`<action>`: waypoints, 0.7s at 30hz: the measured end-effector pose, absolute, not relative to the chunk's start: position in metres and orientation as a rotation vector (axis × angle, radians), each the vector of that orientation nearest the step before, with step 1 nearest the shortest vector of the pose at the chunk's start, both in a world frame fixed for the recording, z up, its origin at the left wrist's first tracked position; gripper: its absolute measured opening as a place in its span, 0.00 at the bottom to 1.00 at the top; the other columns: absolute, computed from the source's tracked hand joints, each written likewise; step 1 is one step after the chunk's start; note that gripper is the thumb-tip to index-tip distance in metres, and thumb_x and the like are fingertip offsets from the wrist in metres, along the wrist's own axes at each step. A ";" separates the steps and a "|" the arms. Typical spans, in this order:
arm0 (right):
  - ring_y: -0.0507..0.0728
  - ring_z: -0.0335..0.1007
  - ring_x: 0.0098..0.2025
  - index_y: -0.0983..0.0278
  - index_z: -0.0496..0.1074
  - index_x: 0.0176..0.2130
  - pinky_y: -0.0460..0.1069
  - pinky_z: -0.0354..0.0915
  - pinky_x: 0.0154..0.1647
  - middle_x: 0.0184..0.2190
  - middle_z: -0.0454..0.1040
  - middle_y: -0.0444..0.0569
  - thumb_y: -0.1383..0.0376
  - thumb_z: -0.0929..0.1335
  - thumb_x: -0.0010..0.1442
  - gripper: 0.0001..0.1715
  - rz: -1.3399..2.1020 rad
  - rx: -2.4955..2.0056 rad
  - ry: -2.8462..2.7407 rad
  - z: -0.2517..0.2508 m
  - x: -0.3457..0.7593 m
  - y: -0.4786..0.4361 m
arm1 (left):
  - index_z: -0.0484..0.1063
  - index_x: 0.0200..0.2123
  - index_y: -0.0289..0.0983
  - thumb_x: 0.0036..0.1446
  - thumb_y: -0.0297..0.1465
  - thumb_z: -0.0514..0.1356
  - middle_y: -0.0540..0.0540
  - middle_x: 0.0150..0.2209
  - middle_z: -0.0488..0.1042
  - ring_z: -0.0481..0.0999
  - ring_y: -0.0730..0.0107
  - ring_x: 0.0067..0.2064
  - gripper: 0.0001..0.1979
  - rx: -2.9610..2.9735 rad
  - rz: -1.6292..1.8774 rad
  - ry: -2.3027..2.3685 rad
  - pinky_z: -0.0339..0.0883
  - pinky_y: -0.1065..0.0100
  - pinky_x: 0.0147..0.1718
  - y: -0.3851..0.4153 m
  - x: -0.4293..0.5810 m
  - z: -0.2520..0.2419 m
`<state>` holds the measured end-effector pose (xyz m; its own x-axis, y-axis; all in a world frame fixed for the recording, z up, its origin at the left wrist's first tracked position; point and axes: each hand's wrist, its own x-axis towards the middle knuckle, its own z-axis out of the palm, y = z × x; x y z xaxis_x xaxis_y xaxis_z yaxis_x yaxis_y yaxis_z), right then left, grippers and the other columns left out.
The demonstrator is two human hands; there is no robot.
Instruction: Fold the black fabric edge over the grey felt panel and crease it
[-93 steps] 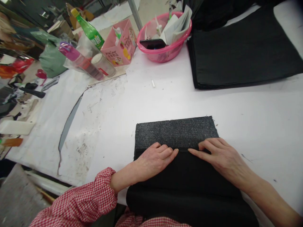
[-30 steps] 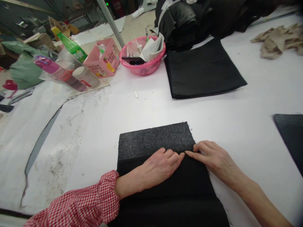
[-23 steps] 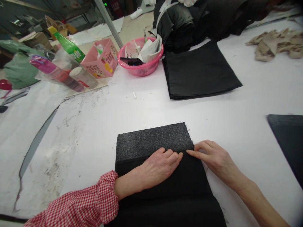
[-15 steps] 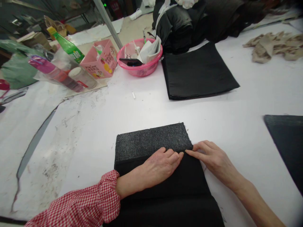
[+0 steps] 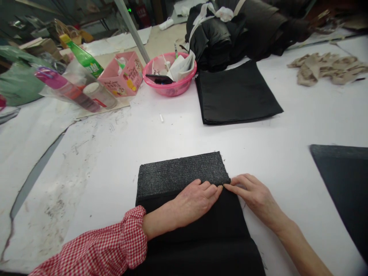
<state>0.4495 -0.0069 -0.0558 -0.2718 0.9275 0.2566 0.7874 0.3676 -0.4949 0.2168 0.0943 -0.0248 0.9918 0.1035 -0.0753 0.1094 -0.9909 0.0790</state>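
Black fabric (image 5: pixel 201 245) lies in front of me, with a grey-speckled band (image 5: pixel 178 172) across its far end. My left hand (image 5: pixel 198 197) rests on the fabric along the band's near edge, its fingers curled and pressed together on the cloth. At the right end of that same edge, my right hand (image 5: pixel 253 191) pinches the fabric between thumb and forefinger. The fingertips of both hands almost meet there. What lies under the left fingers is hidden.
Beyond lies a stack of black fabric pieces (image 5: pixel 238 96), beside a pink basin (image 5: pixel 172 90) holding papers and a phone. A pink box (image 5: pixel 123 76), bottles and a white jar (image 5: pixel 99 96) stand left. More dark fabric (image 5: pixel 345 184) lies right, beige cloth (image 5: pixel 324 69) at back right.
The view has shifted slightly, so the fabric stacks on the right appear further left. Both hands keep nearly the same hold on the fabric.
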 end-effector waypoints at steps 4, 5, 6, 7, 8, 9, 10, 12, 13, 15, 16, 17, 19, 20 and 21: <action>0.58 0.66 0.47 0.59 0.69 0.55 0.56 0.66 0.48 0.44 0.71 0.51 0.73 0.62 0.68 0.20 0.361 -1.486 -2.171 -0.053 0.447 -0.007 | 0.54 0.62 0.27 0.71 0.25 0.42 0.46 0.39 0.65 0.65 0.65 0.39 0.19 3.052 -0.083 0.178 0.60 0.62 0.34 0.093 0.219 -0.026; 0.58 0.65 0.48 0.59 0.69 0.55 0.56 0.66 0.48 0.44 0.70 0.51 0.73 0.62 0.68 0.19 0.371 -1.487 -2.159 -0.053 0.447 -0.007 | 0.54 0.62 0.28 0.71 0.25 0.43 0.46 0.39 0.65 0.65 0.65 0.39 0.19 3.052 -0.077 0.183 0.60 0.62 0.34 0.093 0.219 -0.026; 0.57 0.65 0.47 0.59 0.70 0.55 0.55 0.66 0.48 0.44 0.70 0.51 0.73 0.62 0.68 0.19 0.384 -1.487 -2.134 -0.053 0.447 -0.007 | 0.54 0.62 0.28 0.71 0.25 0.43 0.46 0.38 0.65 0.64 0.65 0.39 0.19 3.052 -0.070 0.188 0.59 0.62 0.34 0.093 0.219 -0.026; 0.57 0.66 0.47 0.59 0.70 0.54 0.55 0.66 0.47 0.44 0.70 0.51 0.73 0.62 0.68 0.19 0.402 -1.489 -2.100 -0.053 0.447 -0.007 | 0.54 0.62 0.28 0.71 0.25 0.43 0.46 0.38 0.65 0.64 0.65 0.38 0.19 3.052 -0.065 0.190 0.59 0.63 0.34 0.093 0.218 -0.026; 0.56 0.66 0.47 0.59 0.70 0.53 0.54 0.67 0.46 0.43 0.70 0.51 0.73 0.62 0.68 0.18 0.424 -1.491 -2.060 -0.053 0.447 -0.007 | 0.54 0.62 0.28 0.71 0.25 0.43 0.46 0.38 0.66 0.64 0.65 0.38 0.19 3.051 -0.059 0.191 0.59 0.63 0.34 0.092 0.218 -0.026; 0.56 0.66 0.46 0.59 0.71 0.53 0.53 0.67 0.46 0.43 0.70 0.50 0.73 0.62 0.67 0.18 0.447 -1.493 -2.019 -0.053 0.447 -0.007 | 0.54 0.63 0.28 0.70 0.25 0.43 0.45 0.38 0.66 0.64 0.65 0.38 0.20 3.050 -0.053 0.190 0.59 0.63 0.34 0.092 0.218 -0.026; 0.56 0.67 0.46 0.58 0.71 0.53 0.53 0.67 0.45 0.43 0.70 0.50 0.72 0.63 0.67 0.17 0.470 -1.495 -1.982 -0.053 0.448 -0.007 | 0.54 0.63 0.28 0.70 0.25 0.43 0.45 0.38 0.66 0.64 0.64 0.38 0.20 3.051 -0.045 0.189 0.58 0.63 0.33 0.092 0.218 -0.027; 0.56 0.67 0.45 0.58 0.71 0.53 0.52 0.69 0.45 0.43 0.70 0.50 0.70 0.65 0.67 0.17 0.519 -1.497 -1.933 -0.053 0.450 -0.008 | 0.55 0.63 0.27 0.70 0.24 0.43 0.45 0.38 0.66 0.64 0.64 0.38 0.20 3.057 -0.034 0.188 0.58 0.63 0.33 0.092 0.217 -0.028; 0.56 0.68 0.46 0.57 0.71 0.53 0.52 0.69 0.45 0.43 0.70 0.49 0.69 0.65 0.67 0.16 0.543 -1.503 -1.913 -0.052 0.451 -0.009 | 0.55 0.63 0.27 0.70 0.24 0.44 0.45 0.38 0.66 0.64 0.64 0.38 0.20 3.060 -0.031 0.189 0.59 0.63 0.33 0.092 0.217 -0.029; 0.56 0.69 0.46 0.57 0.72 0.52 0.52 0.70 0.46 0.44 0.70 0.49 0.67 0.65 0.67 0.15 0.572 -1.523 -1.876 -0.052 0.453 -0.010 | 0.55 0.62 0.27 0.70 0.25 0.44 0.45 0.39 0.66 0.65 0.64 0.38 0.20 3.065 -0.022 0.194 0.59 0.62 0.33 0.091 0.217 -0.031; 0.56 0.69 0.46 0.57 0.72 0.52 0.52 0.70 0.46 0.44 0.71 0.49 0.67 0.65 0.67 0.15 0.575 -1.535 -1.863 -0.051 0.453 -0.010 | 0.55 0.62 0.27 0.70 0.25 0.44 0.45 0.39 0.66 0.65 0.64 0.38 0.20 3.066 -0.016 0.195 0.60 0.62 0.33 0.091 0.217 -0.032; 0.56 0.69 0.46 0.56 0.72 0.52 0.52 0.70 0.46 0.44 0.71 0.49 0.67 0.66 0.67 0.15 0.568 -1.542 -1.860 -0.051 0.453 -0.010 | 0.55 0.62 0.27 0.70 0.24 0.44 0.45 0.38 0.66 0.65 0.64 0.38 0.20 3.067 -0.007 0.195 0.60 0.62 0.33 0.091 0.217 -0.033; 0.56 0.69 0.45 0.56 0.72 0.53 0.53 0.70 0.45 0.43 0.71 0.49 0.67 0.66 0.66 0.15 0.525 -1.542 -1.884 -0.050 0.451 -0.010 | 0.56 0.62 0.27 0.70 0.24 0.44 0.45 0.38 0.66 0.66 0.64 0.38 0.20 3.069 0.010 0.197 0.60 0.63 0.32 0.091 0.218 -0.034; 0.57 0.70 0.44 0.57 0.72 0.52 0.53 0.70 0.44 0.43 0.72 0.49 0.67 0.66 0.66 0.15 0.494 -1.536 -1.902 -0.050 0.450 -0.009 | 0.56 0.62 0.27 0.70 0.24 0.44 0.45 0.38 0.66 0.66 0.64 0.38 0.19 3.070 0.015 0.196 0.60 0.63 0.32 0.091 0.218 -0.034; 0.56 0.70 0.44 0.57 0.72 0.52 0.53 0.70 0.43 0.42 0.72 0.49 0.68 0.66 0.66 0.15 0.465 -1.532 -1.916 -0.050 0.449 -0.009 | 0.56 0.62 0.27 0.70 0.25 0.44 0.45 0.38 0.66 0.66 0.64 0.38 0.19 3.069 0.017 0.195 0.60 0.63 0.32 0.092 0.218 -0.033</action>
